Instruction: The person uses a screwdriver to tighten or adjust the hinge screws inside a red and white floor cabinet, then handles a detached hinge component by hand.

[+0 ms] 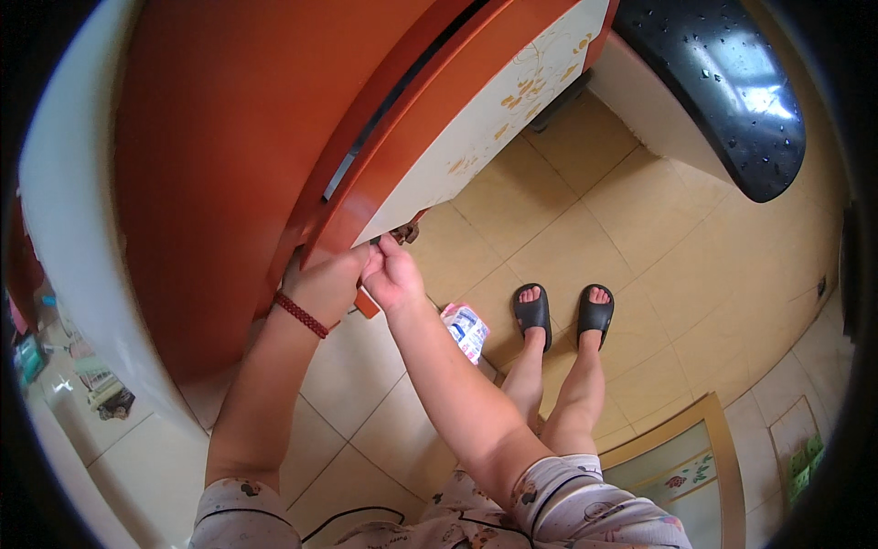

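Both hands are bunching up under the orange door at 12 o'clock, so the fingertips are hiding. The left hand and right hand are pinching its glossy bottom edge; can't tell how tight.

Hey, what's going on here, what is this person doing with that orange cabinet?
A person stands on a tiled floor in black slippers, working with both bare hands at the lower edge of an orange cabinet door with a cream floral panel. The left hand, a red braided bracelet on its wrist, and the right hand meet at the door's bottom corner; what the fingers grip is hidden. A small printed packet lies on the floor by the feet.
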Demonstrator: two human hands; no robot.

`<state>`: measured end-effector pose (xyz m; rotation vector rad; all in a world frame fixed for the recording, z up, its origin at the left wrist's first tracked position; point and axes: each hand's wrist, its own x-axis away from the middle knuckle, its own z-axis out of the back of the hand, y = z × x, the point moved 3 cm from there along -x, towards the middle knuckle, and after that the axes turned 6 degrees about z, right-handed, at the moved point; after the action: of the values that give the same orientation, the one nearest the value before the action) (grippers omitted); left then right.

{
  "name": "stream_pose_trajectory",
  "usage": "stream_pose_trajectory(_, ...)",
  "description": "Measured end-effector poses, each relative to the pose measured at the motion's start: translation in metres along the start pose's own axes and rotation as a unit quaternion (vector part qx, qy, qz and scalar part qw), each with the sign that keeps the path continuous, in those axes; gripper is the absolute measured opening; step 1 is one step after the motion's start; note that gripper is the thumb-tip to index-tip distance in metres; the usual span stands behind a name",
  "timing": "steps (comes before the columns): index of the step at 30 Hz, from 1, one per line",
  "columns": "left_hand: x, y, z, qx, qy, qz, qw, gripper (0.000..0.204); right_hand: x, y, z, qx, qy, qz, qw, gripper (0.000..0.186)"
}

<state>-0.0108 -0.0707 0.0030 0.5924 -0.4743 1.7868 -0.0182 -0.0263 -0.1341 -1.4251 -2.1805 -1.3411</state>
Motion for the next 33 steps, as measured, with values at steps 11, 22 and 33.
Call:
stream_pose_trajectory(11,-0.009,-0.001,-0.012,-0.157,0.000,0.034,0.987,0.030,-0.007,0.003,0.019,-0.032,-0.156,0.008,0.987,0.020)
stream_pose_trajectory(22,-0.009,0.014,0.004,0.035,-0.030,0.213,0.976,0.051,0.011,0.003,-0.010,-0.003,-0.082,-0.001,0.997,0.024)
stream_pose_trajectory(33,-0.011,0.002,-0.005,0.227,0.010,0.102,0.968,0.051,0.019,0.001,-0.022,0.025,-0.103,0.049,0.993,0.031)
